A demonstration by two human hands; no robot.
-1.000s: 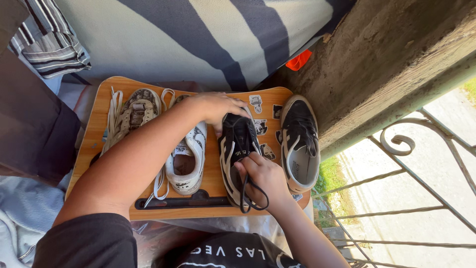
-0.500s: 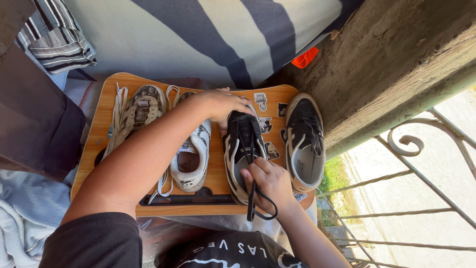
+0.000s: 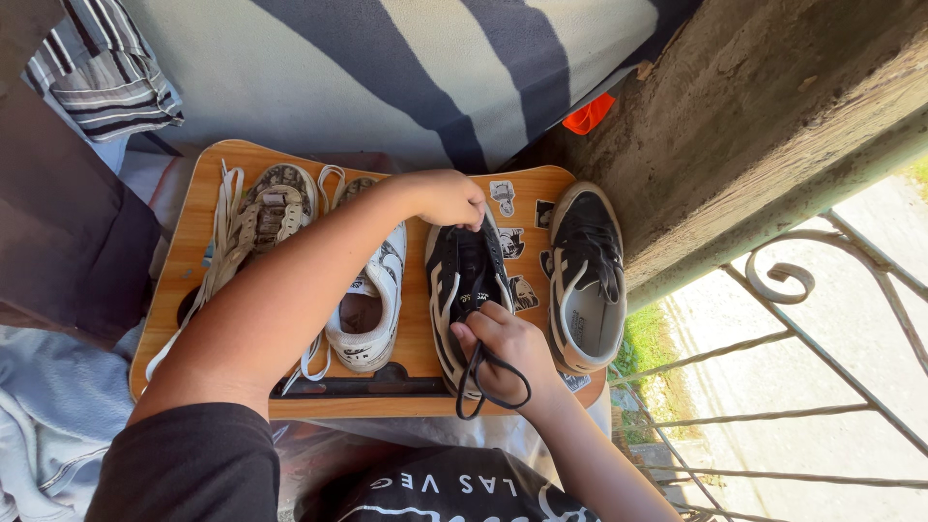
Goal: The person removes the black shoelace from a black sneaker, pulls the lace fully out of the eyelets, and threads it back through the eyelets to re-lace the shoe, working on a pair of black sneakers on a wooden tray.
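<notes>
Lacing in progress: left hand (image 3: 447, 197) is pinching the toe of the black shoe (image 3: 466, 290) at the tray's (image 3: 184, 242) centre; right hand (image 3: 505, 353) is gripping its lace (image 3: 483, 382); threading judged next.

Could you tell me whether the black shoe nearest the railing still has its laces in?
Yes, the black shoe by the railing shows black laces across its tongue, and neither hand touches it.

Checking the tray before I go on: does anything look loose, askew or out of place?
Yes. White laces lie pulled out and strewn over the wooden tray's left edge beside the patterned shoe. A black lace dangles loose from the right hand at the black shoe.
</notes>
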